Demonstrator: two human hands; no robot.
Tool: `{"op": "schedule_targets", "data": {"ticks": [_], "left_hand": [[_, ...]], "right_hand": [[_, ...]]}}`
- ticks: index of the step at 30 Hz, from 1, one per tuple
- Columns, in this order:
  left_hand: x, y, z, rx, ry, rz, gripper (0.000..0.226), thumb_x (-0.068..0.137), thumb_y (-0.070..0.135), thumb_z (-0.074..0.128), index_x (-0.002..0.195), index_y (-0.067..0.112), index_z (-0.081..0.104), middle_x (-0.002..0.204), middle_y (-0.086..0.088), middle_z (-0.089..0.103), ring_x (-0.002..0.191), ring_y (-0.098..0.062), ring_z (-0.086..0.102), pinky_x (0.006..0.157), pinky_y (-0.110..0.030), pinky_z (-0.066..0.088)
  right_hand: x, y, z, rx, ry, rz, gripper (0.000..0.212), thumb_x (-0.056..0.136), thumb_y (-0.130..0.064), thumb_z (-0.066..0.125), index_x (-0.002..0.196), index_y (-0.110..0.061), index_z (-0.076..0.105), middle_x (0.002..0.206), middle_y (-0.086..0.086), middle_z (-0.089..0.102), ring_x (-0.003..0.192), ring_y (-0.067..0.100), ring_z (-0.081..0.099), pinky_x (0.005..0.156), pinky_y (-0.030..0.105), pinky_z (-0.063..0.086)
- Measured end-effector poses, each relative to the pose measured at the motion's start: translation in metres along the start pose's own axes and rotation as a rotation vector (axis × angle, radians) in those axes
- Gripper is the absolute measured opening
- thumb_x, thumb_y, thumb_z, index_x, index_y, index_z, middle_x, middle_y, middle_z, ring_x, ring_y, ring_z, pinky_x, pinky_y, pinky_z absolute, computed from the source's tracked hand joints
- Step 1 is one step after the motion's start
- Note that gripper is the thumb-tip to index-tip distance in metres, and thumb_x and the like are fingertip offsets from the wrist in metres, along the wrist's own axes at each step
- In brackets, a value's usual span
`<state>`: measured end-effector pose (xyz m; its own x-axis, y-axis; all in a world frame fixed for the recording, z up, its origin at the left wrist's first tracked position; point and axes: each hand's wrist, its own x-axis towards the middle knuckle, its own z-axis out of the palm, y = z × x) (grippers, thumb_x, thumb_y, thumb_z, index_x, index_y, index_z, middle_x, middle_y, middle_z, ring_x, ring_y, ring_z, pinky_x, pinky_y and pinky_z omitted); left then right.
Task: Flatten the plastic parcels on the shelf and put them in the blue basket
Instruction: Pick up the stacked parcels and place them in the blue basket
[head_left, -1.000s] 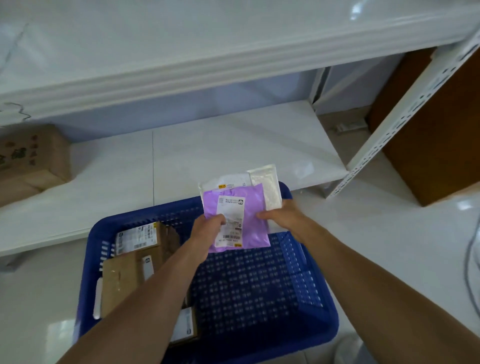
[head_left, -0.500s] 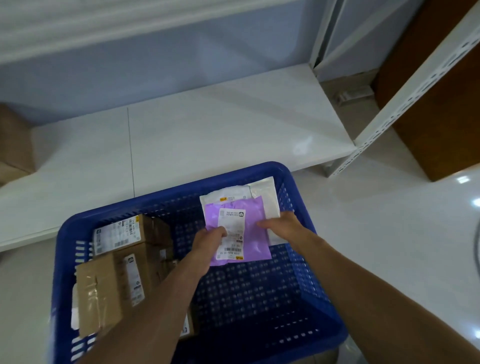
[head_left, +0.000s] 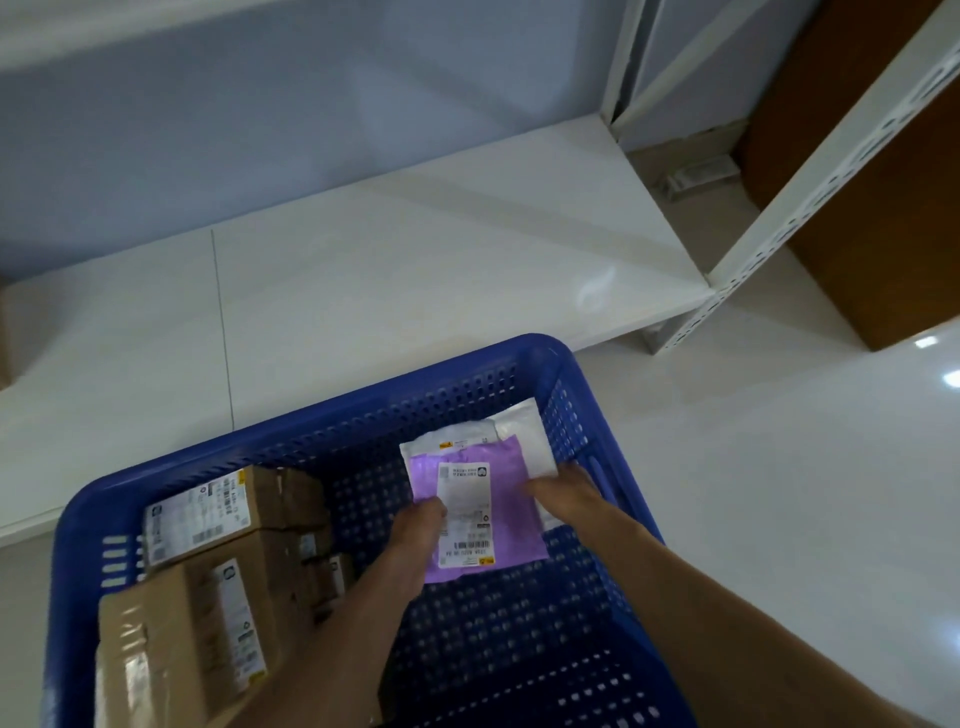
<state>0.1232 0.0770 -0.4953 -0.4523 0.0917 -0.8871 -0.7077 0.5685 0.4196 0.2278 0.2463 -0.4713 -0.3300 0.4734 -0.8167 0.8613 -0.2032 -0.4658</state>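
I hold a flat stack of plastic parcels inside the blue basket (head_left: 291, 447), near its far right corner. A purple parcel (head_left: 511, 499) with a white shipping label lies on top, and white parcels (head_left: 530, 441) show behind it. My left hand (head_left: 415, 535) grips the stack's left edge. On the right edge sits my right hand (head_left: 566, 493), fingers closed on it. The white shelf (head_left: 389, 270) stands just beyond the basket.
Several brown cardboard boxes (head_left: 208, 561) with labels fill the basket's left side. A white perforated shelf post (head_left: 810, 182) rises at the right. A brown wooden panel (head_left: 883, 182) stands behind it. Glossy white floor (head_left: 779, 467) lies to the right.
Both hands have lowered the parcel stack from above the basket's far rim down into the basket. The view has tilted downward, and the upper shelf and left cardboard box have left the frame.
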Motion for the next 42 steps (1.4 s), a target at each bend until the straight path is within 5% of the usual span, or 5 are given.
{"op": "schedule_targets", "data": {"ticks": [5,12,18,36,42], "left_hand": [[0.024,-0.017,0.010,0.001,0.030,-0.036,0.029,0.098,0.015,0.048,0.107,0.005,0.073,0.100,-0.018,0.077,0.090,-0.036,0.074,0.084,-0.050,0.063],[0.042,-0.023,0.023,0.031,0.046,-0.033,0.026,0.104,0.015,0.046,0.115,0.006,0.068,0.105,-0.014,0.074,0.079,-0.024,0.071,0.044,-0.024,0.055],[0.071,-0.029,0.033,0.081,0.070,-0.024,0.025,0.103,0.017,0.051,0.117,0.006,0.069,0.106,-0.013,0.076,0.085,-0.028,0.074,0.066,-0.036,0.063],[0.124,-0.054,0.059,-0.002,0.147,0.041,0.024,0.105,0.015,0.048,0.119,0.007,0.065,0.111,-0.015,0.073,0.084,-0.028,0.073,0.061,-0.034,0.063],[0.136,-0.053,0.068,-0.023,0.163,0.067,0.028,0.104,0.016,0.049,0.127,0.010,0.064,0.116,-0.014,0.070,0.097,-0.032,0.071,0.084,-0.043,0.062]], "right_hand": [[0.015,0.010,0.009,-0.030,0.031,0.009,0.045,0.086,-0.019,0.067,0.128,-0.008,0.058,0.121,0.013,0.067,0.109,0.031,0.065,0.083,0.034,0.053],[0.028,0.022,0.015,-0.005,0.015,0.006,0.036,0.089,-0.011,0.061,0.125,-0.008,0.055,0.115,0.013,0.063,0.105,0.030,0.060,0.080,0.031,0.045],[0.039,0.027,0.021,0.074,0.014,0.014,0.034,0.085,-0.005,0.060,0.120,-0.005,0.061,0.114,0.013,0.068,0.110,0.030,0.064,0.081,0.032,0.050],[0.081,0.050,0.034,-0.039,0.034,0.080,0.067,0.081,-0.028,0.070,0.140,-0.011,0.043,0.132,0.013,0.059,0.115,0.032,0.061,0.082,0.033,0.050],[0.090,0.056,0.044,-0.056,0.071,0.056,0.076,0.077,-0.037,0.076,0.141,-0.016,0.042,0.132,0.011,0.055,0.121,0.033,0.056,0.095,0.037,0.048]]}}
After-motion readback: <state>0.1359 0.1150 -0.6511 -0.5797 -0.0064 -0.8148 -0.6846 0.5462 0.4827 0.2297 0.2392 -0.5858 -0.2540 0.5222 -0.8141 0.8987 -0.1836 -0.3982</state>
